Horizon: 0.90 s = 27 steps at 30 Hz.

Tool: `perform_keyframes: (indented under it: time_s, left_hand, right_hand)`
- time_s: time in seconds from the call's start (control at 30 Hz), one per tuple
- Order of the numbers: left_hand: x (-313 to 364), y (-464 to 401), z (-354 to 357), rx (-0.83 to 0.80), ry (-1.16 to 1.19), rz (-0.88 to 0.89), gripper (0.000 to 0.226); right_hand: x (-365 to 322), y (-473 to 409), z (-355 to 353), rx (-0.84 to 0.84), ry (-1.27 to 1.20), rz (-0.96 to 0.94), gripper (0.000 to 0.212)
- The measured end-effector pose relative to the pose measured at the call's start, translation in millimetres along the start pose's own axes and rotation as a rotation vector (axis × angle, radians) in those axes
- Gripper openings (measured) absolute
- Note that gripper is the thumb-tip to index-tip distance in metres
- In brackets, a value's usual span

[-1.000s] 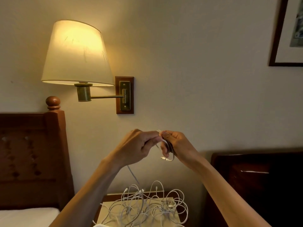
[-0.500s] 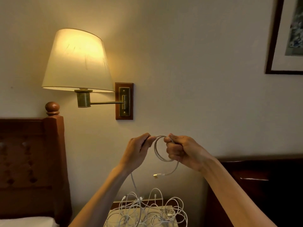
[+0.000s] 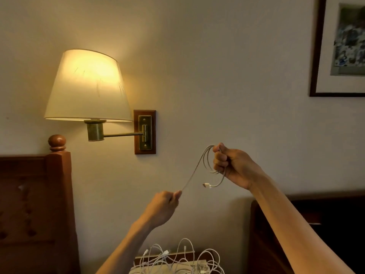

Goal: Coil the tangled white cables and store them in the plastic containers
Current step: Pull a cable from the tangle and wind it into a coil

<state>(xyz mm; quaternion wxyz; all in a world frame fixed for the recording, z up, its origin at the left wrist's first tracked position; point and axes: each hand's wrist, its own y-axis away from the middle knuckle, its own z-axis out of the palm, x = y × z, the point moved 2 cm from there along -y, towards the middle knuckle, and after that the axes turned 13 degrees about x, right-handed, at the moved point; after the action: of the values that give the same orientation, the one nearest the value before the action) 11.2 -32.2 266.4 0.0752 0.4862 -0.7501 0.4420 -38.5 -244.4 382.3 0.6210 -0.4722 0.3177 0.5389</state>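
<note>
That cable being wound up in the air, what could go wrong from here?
The cable runs taut from the loops in the right hand down to the left hand; pulling harder could drag the loops loose. The free plug dangles below the coil and might catch in it. The tangled pile below could snag whatever length still trails into it.

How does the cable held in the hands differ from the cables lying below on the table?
The held cable is a single one, raised in the air; the pile of cables is many, lying on the surface at the bottom edge. The held one is partly wound into neat loops in the right hand, its strand drawn taut by the left hand; the pile is a loose tangle. Both are thin, white, with small connectors.
</note>
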Motion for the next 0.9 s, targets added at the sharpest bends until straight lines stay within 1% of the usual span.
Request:
perform_keyframes:
  time_s: [0.07, 0.1, 0.13, 0.17, 0.27, 0.33, 0.47, 0.53, 0.6, 0.7, 0.8, 0.9]
  left_hand:
    - [31, 2, -9, -0.199, -0.137, 0.078, 0.057]
    - [47, 4, -15, -0.262, -0.179, 0.139, 0.057]
    - [64, 5, -22, -0.282, -0.207, 0.209, 0.057]
    - [80, 7, -31, -0.264, -0.232, 0.283, 0.057]
    - [104, 8, -53, -0.108, -0.311, 0.496, 0.05]
    - [104, 8, -60, 0.001, -0.329, 0.587, 0.045]
    - [94, 7, -60, 0.218, -0.288, 0.713, 0.048]
    - [93, 4, -65, 0.329, -0.26, 0.778, 0.044]
    - [93, 0, -69, 0.392, -0.253, 0.834, 0.04]
    - [91, -6, -73, 0.408, -0.225, 0.838, 0.034]
    - [78, -11, -78, 0.461, -0.168, 0.708, 0.038]
    - [64, -14, -77, 0.435, -0.133, 0.637, 0.039]
  right_hand:
    - [8, -1, 10, 0.033, 0.133, -0.102, 0.029]
    - [13, 0, 16, 0.048, 0.223, -0.16, 0.029]
    - [19, 0, 22, 0.061, 0.31, -0.215, 0.029]
    - [24, 1, 26, 0.065, 0.373, -0.252, 0.029]
    - [34, 4, 32, 0.034, 0.422, -0.291, 0.03]
    - [36, 6, 34, 0.017, 0.445, -0.295, 0.031]
    - [43, 6, 36, -0.023, 0.513, -0.281, 0.037]
    - [47, 9, 38, -0.094, 0.515, -0.252, 0.039]
    - [51, 12, 39, -0.159, 0.502, -0.221, 0.037]
    - [55, 14, 41, -0.2, 0.466, -0.175, 0.037]
    - [61, 16, 43, -0.211, 0.404, -0.095, 0.036]
    - [64, 18, 45, -0.232, 0.379, -0.036, 0.037]
